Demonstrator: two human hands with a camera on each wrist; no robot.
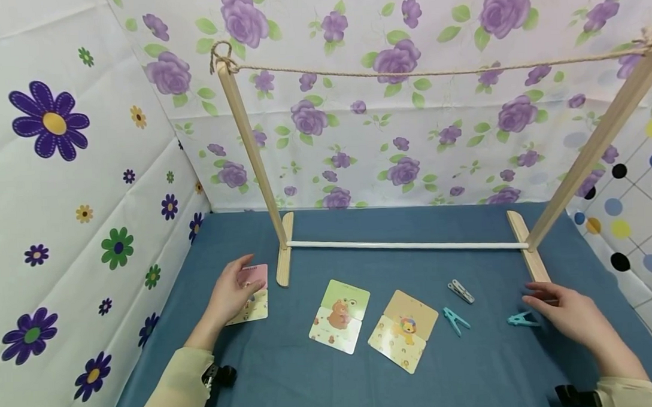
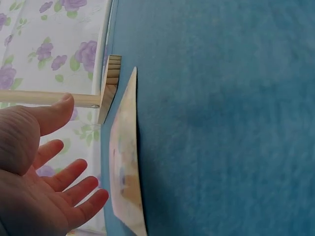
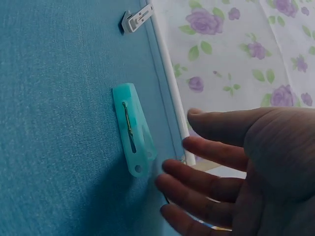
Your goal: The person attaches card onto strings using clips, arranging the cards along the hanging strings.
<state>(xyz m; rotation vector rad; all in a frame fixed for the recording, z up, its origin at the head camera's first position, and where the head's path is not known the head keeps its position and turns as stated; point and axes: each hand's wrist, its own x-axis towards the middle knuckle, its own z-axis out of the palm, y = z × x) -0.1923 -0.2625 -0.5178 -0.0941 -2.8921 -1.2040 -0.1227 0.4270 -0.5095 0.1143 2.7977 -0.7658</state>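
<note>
My left hand (image 1: 229, 297) hovers over a pink-and-yellow card (image 1: 259, 310) at the left, partly covering it in the head view. In the left wrist view its fingers are spread and apart from the card (image 2: 125, 162). On the right, my right hand (image 1: 569, 315) hangs beside a turquoise clothespin (image 1: 522, 320), fingers loosely bent and holding nothing. The right wrist view has that clothespin (image 3: 133, 130) lying on the cloth just off the fingertips. A second turquoise clothespin (image 1: 456, 320) and a white one (image 1: 461, 291) lie further left.
A green-and-white bear card (image 1: 339, 317) and an orange-and-yellow lion card (image 1: 403, 331) lie mid-table. Behind stands a wooden frame with slanted posts (image 1: 251, 152), a white bottom rod (image 1: 408, 245) and twine (image 1: 354, 74) strung across the top. Patterned cloth walls enclose the blue tabletop (image 1: 289, 384).
</note>
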